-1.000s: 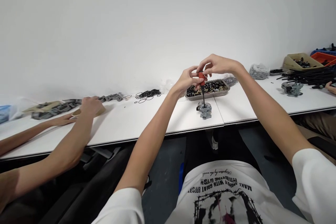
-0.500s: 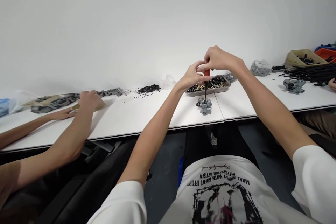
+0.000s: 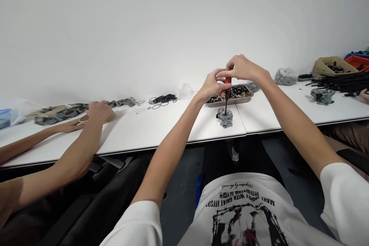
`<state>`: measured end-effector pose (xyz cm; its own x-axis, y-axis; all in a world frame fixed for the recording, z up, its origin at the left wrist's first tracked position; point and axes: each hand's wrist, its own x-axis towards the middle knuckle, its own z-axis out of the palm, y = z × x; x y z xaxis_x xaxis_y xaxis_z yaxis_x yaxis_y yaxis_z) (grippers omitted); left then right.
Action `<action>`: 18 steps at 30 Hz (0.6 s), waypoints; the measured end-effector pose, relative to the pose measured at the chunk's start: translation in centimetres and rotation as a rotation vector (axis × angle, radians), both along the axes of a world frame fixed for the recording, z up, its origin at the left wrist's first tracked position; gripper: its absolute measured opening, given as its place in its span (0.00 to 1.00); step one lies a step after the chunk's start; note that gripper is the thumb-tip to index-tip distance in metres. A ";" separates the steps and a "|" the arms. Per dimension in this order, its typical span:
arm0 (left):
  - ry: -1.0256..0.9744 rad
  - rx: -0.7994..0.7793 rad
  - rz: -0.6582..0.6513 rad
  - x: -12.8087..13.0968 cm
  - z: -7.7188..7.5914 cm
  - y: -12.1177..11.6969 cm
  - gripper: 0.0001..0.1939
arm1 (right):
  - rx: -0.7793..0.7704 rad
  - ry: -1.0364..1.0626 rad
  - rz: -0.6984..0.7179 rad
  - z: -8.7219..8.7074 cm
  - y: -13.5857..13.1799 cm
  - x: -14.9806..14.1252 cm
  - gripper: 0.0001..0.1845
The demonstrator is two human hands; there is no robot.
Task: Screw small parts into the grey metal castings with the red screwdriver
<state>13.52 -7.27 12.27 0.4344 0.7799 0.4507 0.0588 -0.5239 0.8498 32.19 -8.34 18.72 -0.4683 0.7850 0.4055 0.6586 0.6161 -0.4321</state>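
A red-handled screwdriver (image 3: 228, 81) stands upright, its dark shaft reaching down into a small grey metal carburetor body (image 3: 226, 119) on the white table. My right hand (image 3: 240, 67) is closed around the top of the handle from above. Lower on the handle, the fingers of my left hand (image 3: 212, 83) pinch it from the left side. The screwdriver's tip is hidden inside the metal body, which no hand touches. Just behind it sits a metal tray (image 3: 230, 102) of small brass and black parts.
Black rubber rings (image 3: 163, 100) lie left of the tray, beside a clear plastic bag (image 3: 184, 91). Farther left, a co-worker's hands (image 3: 98, 112) work by grey parts (image 3: 62, 115). At right are another metal body (image 3: 323, 96), black tubes (image 3: 341, 82) and a beige bin (image 3: 334, 66).
My right hand has shifted slightly down and to the right on the screwdriver handle. My left hand and the carburetor body stay nearly where they were.
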 end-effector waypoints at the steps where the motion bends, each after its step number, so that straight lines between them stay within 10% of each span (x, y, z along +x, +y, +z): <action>1: 0.001 0.000 -0.005 -0.1 0.0 0.1 0.28 | -0.028 0.001 0.047 0.1 -0.2 0.2 0.19; 18: 0.015 -0.031 -0.036 -0.3 0.6 -0.4 0.19 | -0.027 0.160 0.057 -1.4 -1.1 0.5 0.18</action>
<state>13.18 -7.65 12.91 0.4691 0.7771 0.4196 0.0535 -0.4993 0.8648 32.73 -9.43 17.28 -0.4433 0.7709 0.4574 0.5444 0.6369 -0.5459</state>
